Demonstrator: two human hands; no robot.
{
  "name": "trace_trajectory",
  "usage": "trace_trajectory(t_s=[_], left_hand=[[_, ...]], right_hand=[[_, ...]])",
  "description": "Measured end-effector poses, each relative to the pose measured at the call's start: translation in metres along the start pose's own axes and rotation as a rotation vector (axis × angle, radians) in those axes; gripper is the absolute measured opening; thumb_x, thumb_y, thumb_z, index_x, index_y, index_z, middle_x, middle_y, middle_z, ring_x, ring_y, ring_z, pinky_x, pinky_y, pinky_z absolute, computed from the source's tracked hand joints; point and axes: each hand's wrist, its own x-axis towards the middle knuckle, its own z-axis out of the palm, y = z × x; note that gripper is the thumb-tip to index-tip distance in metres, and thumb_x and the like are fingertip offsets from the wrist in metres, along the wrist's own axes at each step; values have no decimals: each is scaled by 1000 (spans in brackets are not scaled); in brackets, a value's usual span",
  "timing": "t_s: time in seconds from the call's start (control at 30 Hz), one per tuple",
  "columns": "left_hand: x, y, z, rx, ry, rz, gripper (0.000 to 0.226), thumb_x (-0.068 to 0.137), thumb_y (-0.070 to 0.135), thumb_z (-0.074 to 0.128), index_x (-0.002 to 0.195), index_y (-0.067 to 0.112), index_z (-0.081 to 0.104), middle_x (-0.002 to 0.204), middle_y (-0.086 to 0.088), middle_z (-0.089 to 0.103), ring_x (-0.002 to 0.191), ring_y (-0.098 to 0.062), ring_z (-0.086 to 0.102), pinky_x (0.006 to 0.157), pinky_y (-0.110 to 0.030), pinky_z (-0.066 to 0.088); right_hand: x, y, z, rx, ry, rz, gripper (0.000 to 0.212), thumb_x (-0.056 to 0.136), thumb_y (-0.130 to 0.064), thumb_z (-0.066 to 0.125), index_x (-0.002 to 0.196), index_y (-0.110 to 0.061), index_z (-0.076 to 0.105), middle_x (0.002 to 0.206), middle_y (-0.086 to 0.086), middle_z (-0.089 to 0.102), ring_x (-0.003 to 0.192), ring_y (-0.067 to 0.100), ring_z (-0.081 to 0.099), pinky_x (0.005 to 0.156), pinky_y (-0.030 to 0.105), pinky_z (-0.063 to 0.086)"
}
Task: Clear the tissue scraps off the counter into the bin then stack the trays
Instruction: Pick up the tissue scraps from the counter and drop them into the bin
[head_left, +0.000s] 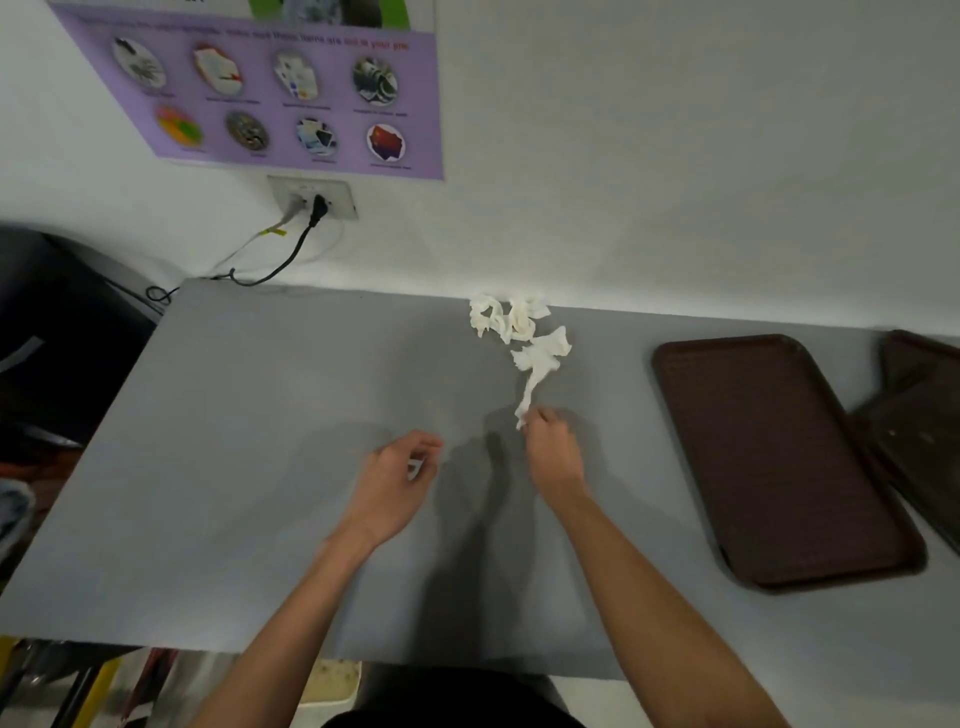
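**Right hand pinching the tail of a tissue scrap, trays waiting to the right**

From my feed, the counter (249, 467) is a flat, matte grey slab running along a white wall. Two lots of thin white tissue lie on it. The crumpled scraps (506, 318) form a loose, looped wad right at the wall edge. The twisted scrap (541, 358) lies just in front of them, puffy at the far end and wrung into a narrow tail that points toward me.

The right hand (551, 457) has its fingers drawn together, and its fingertips pinch the near end of that tail. The rest of the scrap stretches away across the counter. The left hand (395, 480) hovers to the left, near but apart, with its fingers loosely curled toward the thumb. A small pale patch shows between them, and I cannot tell whether it is tissue.

Well to the right lies the brown tray (779, 457), a rounded rectangle with a raised rim and a finely textured plastic floor. Just beyond it, the second tray (922, 415) sits at an angle, cut off by the frame edge.

On the wall hangs a purple poster (291, 98) with round photos. Below it is a wall socket (312, 197) with a black cord (291, 254) drooping to the counter's back left corner. A dark bulky shape (62, 338) stands off the counter's left end.
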Motion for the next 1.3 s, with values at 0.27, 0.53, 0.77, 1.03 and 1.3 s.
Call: trace_trajectory(t_s=[0.27, 0.53, 0.77, 1.03, 1.3], left_hand=[[10, 13, 7, 15, -356, 145, 63, 92, 14, 65, 149, 35, 47, 148, 18, 52, 134, -1, 51, 114, -25, 40], [19, 35, 6, -194, -333, -4, 17, 105, 31, 58, 103, 24, 73, 92, 5, 73, 88, -16, 69, 85, -48, 56], [18, 70, 0, -585, -183, -168, 23, 94, 24, 76, 116, 21, 80, 99, 8, 80, 92, -9, 70, 86, -29, 54], [27, 67, -3, -605, -194, -210, 30, 76, 12, 90, 105, 13, 81, 82, -16, 77, 72, -22, 69, 74, -37, 58], [30, 50, -6, -337, 1, -269, 19, 74, 20, 93, 74, 18, 74, 77, 4, 78, 74, -20, 75, 75, -39, 58]], right_hand=[[-76, -48, -54, 490, -102, -56, 14, 87, -13, 75, 86, -25, 68, 90, -9, 75, 84, 12, 72, 80, 22, 53], [-84, -57, -145, 930, 58, 30, 15, 93, -13, 78, 99, -25, 71, 98, -10, 78, 96, 9, 75, 87, 23, 58], [-88, -58, -125, 869, 171, 157, 18, 92, -14, 79, 95, -31, 75, 95, -19, 78, 94, 0, 74, 87, 22, 58], [-82, -72, -113, 1002, -15, 89, 27, 92, 2, 70, 100, -21, 82, 100, -7, 81, 100, 13, 77, 97, 39, 60], [-39, -53, -111, 636, -21, -21, 16, 96, -14, 71, 107, -24, 67, 92, -13, 79, 85, 3, 74, 84, 19, 55]])
